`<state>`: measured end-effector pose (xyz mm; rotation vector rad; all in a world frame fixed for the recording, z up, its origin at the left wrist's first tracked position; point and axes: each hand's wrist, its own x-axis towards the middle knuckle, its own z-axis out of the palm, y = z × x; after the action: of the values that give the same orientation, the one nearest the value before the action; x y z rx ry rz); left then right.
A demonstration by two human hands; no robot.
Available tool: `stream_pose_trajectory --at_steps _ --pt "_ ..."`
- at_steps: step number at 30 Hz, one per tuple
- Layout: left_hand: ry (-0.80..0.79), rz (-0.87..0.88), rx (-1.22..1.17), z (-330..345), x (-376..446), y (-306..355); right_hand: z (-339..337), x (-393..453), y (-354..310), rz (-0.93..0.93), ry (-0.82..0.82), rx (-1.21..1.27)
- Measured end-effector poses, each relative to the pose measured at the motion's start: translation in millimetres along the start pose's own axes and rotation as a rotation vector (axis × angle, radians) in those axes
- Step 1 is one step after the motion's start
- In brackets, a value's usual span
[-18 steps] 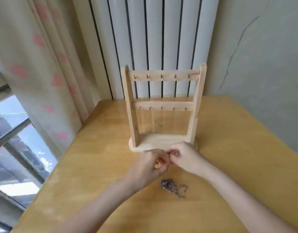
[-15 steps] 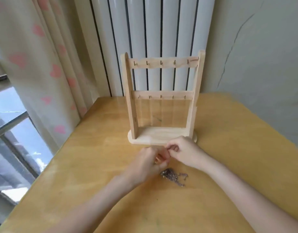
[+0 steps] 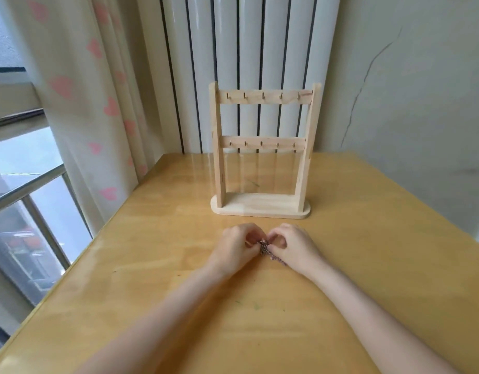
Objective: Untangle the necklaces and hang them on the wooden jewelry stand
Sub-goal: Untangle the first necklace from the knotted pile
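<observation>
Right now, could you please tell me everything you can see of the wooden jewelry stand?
The wooden jewelry stand is pale, unfinished-looking wood: two uprights on an oval base, joined by two crossbars, each with a row of five small metal hooks. It stands upright on the table, in front of the radiator. All the hooks look empty. Neither hand touches it.
</observation>
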<state>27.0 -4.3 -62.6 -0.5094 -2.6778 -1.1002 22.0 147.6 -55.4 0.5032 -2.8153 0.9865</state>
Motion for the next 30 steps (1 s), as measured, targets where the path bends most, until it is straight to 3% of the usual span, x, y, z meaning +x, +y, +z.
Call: stream_pose_trajectory --at_steps 4,8,12,18,25,30 --pt "0.119 -0.082 -0.179 2.6 6.0 -4.8 12.1 6.6 2.1 0.028 0.065 0.183" --pt "0.176 -0.120 -0.305 9.2 11.9 -9.1 14.2 11.6 9.9 0.123 0.234 0.393" --pt "0.056 -0.070 -0.309 14.0 17.8 -9.4 11.4 12.5 8.6 0.086 0.206 0.584" --pt "0.125 -0.159 -0.520 9.1 18.7 -11.9 7.6 12.8 7.9 0.144 0.230 0.727" --pt "0.159 -0.094 -0.495 10.1 13.5 -4.1 5.6 7.4 2.6 0.182 0.164 0.846" --pt "0.166 -0.072 -0.446 8.6 11.1 -3.1 2.1 4.8 6.2 0.170 0.208 0.851"
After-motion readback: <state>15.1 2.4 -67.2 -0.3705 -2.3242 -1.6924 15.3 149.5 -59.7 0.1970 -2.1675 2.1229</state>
